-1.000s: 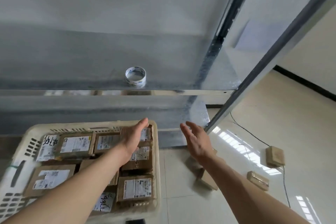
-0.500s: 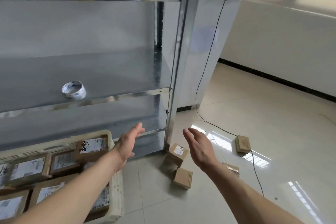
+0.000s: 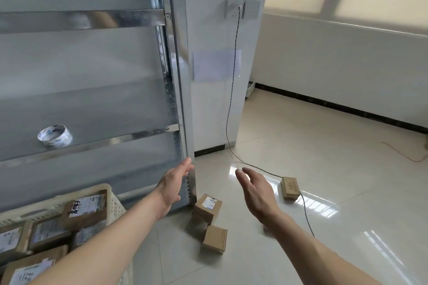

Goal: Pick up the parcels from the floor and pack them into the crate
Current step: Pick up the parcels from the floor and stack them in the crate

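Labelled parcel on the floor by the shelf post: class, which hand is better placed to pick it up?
Probably the left hand: open, it hovers almost above the labelled parcel; the right hand is farther aside.

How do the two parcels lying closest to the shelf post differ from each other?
The labelled parcel shows a white sticker on its upper face; the plain parcel shows bare cardboard only. The labelled parcel lies close to the shelf post; the plain parcel lies further out, nearer the camera. Both are small brown cardboard boxes on the floor, untouched by either hand.
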The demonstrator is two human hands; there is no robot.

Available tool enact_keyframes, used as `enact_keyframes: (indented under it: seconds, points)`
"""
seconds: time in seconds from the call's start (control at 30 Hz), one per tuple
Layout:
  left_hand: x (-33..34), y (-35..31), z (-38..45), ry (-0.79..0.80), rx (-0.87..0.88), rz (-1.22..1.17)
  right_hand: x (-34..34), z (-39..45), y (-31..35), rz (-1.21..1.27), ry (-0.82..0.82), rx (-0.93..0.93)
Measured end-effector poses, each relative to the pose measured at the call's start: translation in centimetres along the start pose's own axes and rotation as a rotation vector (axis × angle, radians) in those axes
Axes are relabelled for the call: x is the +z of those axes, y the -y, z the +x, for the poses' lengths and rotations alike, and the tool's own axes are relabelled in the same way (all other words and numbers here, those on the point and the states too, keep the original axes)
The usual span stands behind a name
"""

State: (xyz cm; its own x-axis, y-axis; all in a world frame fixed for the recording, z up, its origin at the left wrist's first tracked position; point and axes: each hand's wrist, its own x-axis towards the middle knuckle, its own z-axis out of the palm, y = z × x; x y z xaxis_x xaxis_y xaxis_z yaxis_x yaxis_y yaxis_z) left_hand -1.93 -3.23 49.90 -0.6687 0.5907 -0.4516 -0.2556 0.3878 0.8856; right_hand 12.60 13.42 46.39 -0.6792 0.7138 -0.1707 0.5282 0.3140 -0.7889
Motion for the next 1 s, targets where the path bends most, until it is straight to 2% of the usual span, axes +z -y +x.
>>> enact_keyframes:
  seconds: [0.53,1.0]
  points:
    - [3.1,-4.3,7.8,0.18,0.001,-0.006,-2.3,5.4,-0.5,0.049,-0.127,0.102]
    - [4.9,-4.5,14.7,0.13,-0.066,0.021,-1.7,12.7,-3.2,0.045,-0.049,0.141]
